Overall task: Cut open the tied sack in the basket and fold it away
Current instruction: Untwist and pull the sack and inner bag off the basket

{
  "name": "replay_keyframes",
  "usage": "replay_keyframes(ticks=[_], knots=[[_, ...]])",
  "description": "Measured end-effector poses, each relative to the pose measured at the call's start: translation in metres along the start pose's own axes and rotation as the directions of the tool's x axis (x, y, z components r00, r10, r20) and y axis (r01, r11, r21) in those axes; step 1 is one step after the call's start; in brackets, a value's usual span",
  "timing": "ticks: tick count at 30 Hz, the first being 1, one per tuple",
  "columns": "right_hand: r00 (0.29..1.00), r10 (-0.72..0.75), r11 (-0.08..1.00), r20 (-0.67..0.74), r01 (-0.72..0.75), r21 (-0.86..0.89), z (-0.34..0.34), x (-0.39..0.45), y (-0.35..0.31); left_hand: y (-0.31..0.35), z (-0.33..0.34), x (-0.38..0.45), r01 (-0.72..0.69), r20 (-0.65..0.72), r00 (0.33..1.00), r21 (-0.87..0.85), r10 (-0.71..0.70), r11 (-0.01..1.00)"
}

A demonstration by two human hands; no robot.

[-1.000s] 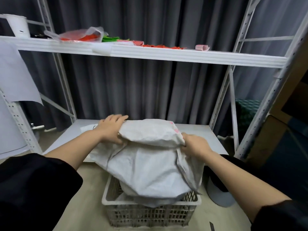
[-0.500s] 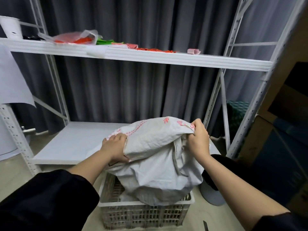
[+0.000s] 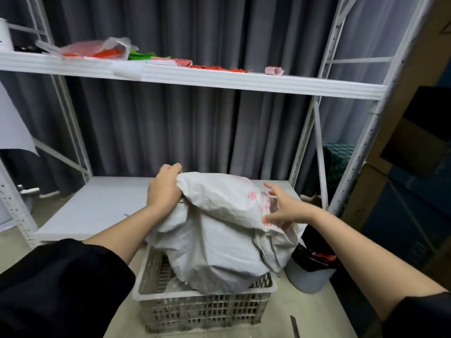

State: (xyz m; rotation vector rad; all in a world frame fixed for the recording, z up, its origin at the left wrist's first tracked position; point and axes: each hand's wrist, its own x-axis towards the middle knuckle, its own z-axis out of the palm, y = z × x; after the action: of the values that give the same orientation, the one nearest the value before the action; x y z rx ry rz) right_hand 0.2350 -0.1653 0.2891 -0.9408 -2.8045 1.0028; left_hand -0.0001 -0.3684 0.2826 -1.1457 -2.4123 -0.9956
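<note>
Red print on sack (image 3: 219, 230), blurred, perhaps unreadable.

Sack (image 3: 219, 240) fills most of basket (image 3: 202, 295); gap only at its left side. Low shelf (image 3: 97, 206) behind is bare. Bin (image 3: 310, 276) crowds basket's right; rack post (image 3: 314, 147) beyond.

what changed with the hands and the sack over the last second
The right hand let go of the sack; its fingers are now spread over the printed side. The left hand moved from the sack's left edge to grip its top. The sack still sits in the basket.
</note>
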Motion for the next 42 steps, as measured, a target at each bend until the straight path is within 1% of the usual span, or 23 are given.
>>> replay_keyframes(ticks=[3, 5, 7, 8, 10, 12, 13, 15, 17, 19, 21, 22, 24, 26, 27, 29, 31, 32, 35, 37, 39, 41, 42], knots=[[0.996, 0.085, 0.983, -0.001, -0.084, -0.166, 0.026, 0.007, 0.005, 0.018, -0.001, -0.003, -0.028, -0.012, 1.000, -0.106, 0.027, 0.994], [0.987, 0.126, 0.957, -0.102, -0.148, -0.248, 0.046, 0.009, 0.006, 0.024, -0.003, -0.007, -0.036, -0.006, 0.999, -0.149, 0.035, 0.988], [0.962, 0.119, 0.935, -0.247, -0.192, -0.297, 0.059, 0.011, 0.003, 0.024, -0.007, -0.010, -0.049, 0.025, 0.998, -0.124, 0.052, 0.991], [0.951, 0.078, 0.928, -0.300, -0.179, -0.326, 0.062, 0.012, 0.002, 0.023, -0.011, -0.010, -0.054, 0.048, 0.997, -0.072, 0.058, 0.996], [0.929, -0.035, 0.906, -0.369, -0.127, -0.404, 0.059, 0.016, 0.000, 0.021, -0.022, -0.007, -0.112, 0.091, 0.991, 0.138, 0.100, 0.984], [0.895, -0.142, 0.903, -0.424, -0.058, -0.426, 0.048, 0.019, -0.008, 0.018, -0.037, -0.001, -0.186, 0.142, 0.980, 0.374, 0.142, 0.909], [0.861, -0.185, 0.916, -0.473, -0.023, -0.399, 0.041, 0.021, -0.015, 0.016, -0.046, 0.003, -0.201, 0.144, 0.978, 0.436, 0.153, 0.877], [0.769, -0.225, 0.952, -0.599, 0.044, -0.302, 0.022, 0.023, -0.035, 0.013, -0.063, 0.015, -0.215, 0.107, 0.977, 0.481, 0.186, 0.850], [0.682, -0.180, 0.983, -0.709, 0.111, -0.143, 0.000, 0.023, -0.060, 0.014, -0.079, 0.025, -0.228, 0.130, 0.973, 0.430, 0.190, 0.874], [0.624, -0.100, 0.983, -0.775, 0.180, 0.018, -0.020, 0.023, -0.080, 0.015, -0.090, 0.035, -0.221, 0.299, 0.944, 0.251, 0.141, 0.942], [0.589, -0.075, 0.972, -0.804, 0.224, 0.073, -0.033, 0.024, -0.091, 0.017, -0.097, 0.035, -0.116, 0.456, 0.885, 0.016, 0.096, 0.993], [0.575, -0.073, 0.965, -0.815, 0.247, 0.087, -0.037, 0.024, -0.094, 0.019, -0.098, 0.033, -0.037, 0.487, 0.868, -0.126, 0.094, 0.991], [0.554, -0.086, 0.948, -0.828, 0.301, 0.103, -0.042, 0.024, -0.095, 0.019, -0.095, 0.029, 0.073, 0.459, 0.884, -0.328, 0.091, 0.942], [0.544, -0.124, 0.935, -0.830, 0.344, 0.085, -0.043, 0.021, -0.096, 0.014, -0.089, 0.024, 0.085, 0.367, 0.929, -0.334, 0.046, 0.939], [0.539, -0.143, 0.928, -0.830, 0.365, 0.078, -0.041, 0.020, -0.097, 0.012, -0.085, 0.021, 0.116, 0.360, 0.933, -0.326, 0.010, 0.938], [0.530, -0.179, 0.903, -0.829, 0.423, 0.075, -0.037, 0.016, -0.100, 0.007, -0.072, 0.015, 0.190, 0.440, 0.897, -0.299, -0.042, 0.935], [0.517, -0.237, 0.872, -0.823, 0.487, 0.055, -0.032, 0.012, -0.105, 0.005, -0.058, 0.008, 0.224, 0.521, 0.849, -0.209, -0.086, 0.952], [0.513, -0.268, 0.856, -0.816, 0.515, 0.043, -0.029, 0.010, -0.109, 0.005, -0.054, 0.006, 0.227, 0.529, 0.842, -0.168, -0.106, 0.959], [0.518, -0.338, 0.829, -0.785, 0.559, 0.012, -0.021, 0.008, -0.118, 0.007, -0.046, 0.002, 0.173, 0.494, 0.862, -0.079, -0.113, 0.982], [0.518, -0.409, 0.827, -0.751, 0.559, -0.065, -0.022, 0.007, -0.122, 0.011, -0.045, 0.004, 0.111, 0.424, 0.896, 0.075, -0.133, 0.991], [0.511, -0.483, 0.838, -0.712, 0.507, -0.205, -0.032, 0.010, -0.122, 0.013, -0.052, 0.012, 0.130, 0.240, 0.957, 0.153, -0.164, 0.980], [0.524, -0.518, 0.853, -0.676, 0.377, -0.361, -0.053, 0.014, -0.119, 0.017, -0.068, 0.028, 0.182, 0.048, 0.981, 0.077, -0.186, 0.980], [0.529, -0.518, 0.855, -0.672, 0.305, -0.419, -0.065, 0.016, -0.120, 0.023, -0.078, 0.036, 0.167, -0.025, 0.986, 0.029, -0.166, 0.986]])
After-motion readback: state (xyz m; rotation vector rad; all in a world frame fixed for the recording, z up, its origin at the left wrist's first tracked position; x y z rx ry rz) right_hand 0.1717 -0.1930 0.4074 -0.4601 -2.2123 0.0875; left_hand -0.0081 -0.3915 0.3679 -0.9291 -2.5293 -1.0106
